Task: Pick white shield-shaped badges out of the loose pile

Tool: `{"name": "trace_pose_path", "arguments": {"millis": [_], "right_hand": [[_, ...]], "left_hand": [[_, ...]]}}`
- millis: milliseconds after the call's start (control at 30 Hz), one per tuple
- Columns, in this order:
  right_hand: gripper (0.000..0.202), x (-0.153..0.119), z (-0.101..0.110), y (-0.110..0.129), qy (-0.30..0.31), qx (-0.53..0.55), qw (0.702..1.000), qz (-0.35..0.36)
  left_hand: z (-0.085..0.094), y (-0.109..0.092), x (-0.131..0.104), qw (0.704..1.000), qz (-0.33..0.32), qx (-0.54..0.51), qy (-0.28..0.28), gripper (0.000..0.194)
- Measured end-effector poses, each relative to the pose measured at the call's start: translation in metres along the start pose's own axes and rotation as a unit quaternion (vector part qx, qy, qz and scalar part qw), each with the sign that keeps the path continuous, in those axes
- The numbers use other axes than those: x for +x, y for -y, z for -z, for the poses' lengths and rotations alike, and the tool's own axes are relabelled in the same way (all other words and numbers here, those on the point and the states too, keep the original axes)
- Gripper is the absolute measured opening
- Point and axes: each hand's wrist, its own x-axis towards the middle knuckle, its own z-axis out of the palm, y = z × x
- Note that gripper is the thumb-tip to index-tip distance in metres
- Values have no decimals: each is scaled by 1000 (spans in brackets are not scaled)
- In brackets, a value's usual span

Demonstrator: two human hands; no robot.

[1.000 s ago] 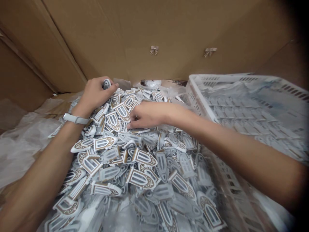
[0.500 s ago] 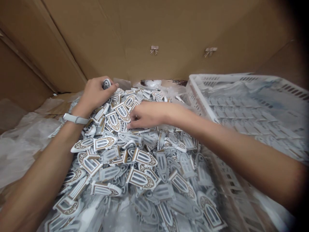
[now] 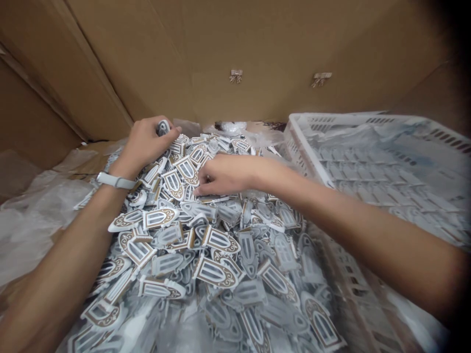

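A big heap of small arched window pieces [image 3: 221, 240] lies before me; they are white and grey, some with gold scrollwork. At the heap's far left, my left hand [image 3: 149, 139] is closed around an arched piece [image 3: 163, 128], whose grey rounded end pokes out above the thumb. My right hand [image 3: 224, 174] rests on the middle of the heap with its fingers curled inward and the thumb low against the pieces. Its fingertips are partly hidden, so what they pinch is unclear. A gold-patterned window piece [image 3: 187, 170] lies just left of those fingers.
To the right stands a white plastic crate [image 3: 309, 152] with rows of similar pieces [image 3: 371, 171] inside. Crumpled clear plastic [image 3: 33, 215] lies on the left. A cardboard wall [image 3: 184, 59] rises behind, bearing two small checked bows [image 3: 236, 76].
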Motion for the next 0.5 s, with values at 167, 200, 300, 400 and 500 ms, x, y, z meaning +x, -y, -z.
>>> {"name": "trace_pose_path", "arguments": {"millis": [167,200,300,400,500], "right_hand": [[39,0,1,0,-4,2,1000,1],[39,0,1,0,-3,2,1000,0],[40,0,0,0,-3,3,1000,1],[38,0,0,-1,0,2,1000,4],[35,1,0,-1,4,6,1000,7]], "left_hand": [[-1,1,0,1000,-5,-2,-5,41],[-1,1,0,1000,-3,-1,-3,41],[0,1,0,1000,1,5,4,42],[0,1,0,1000,-1,6,-2,41],[0,1,0,1000,-6,5,-3,40]]}}
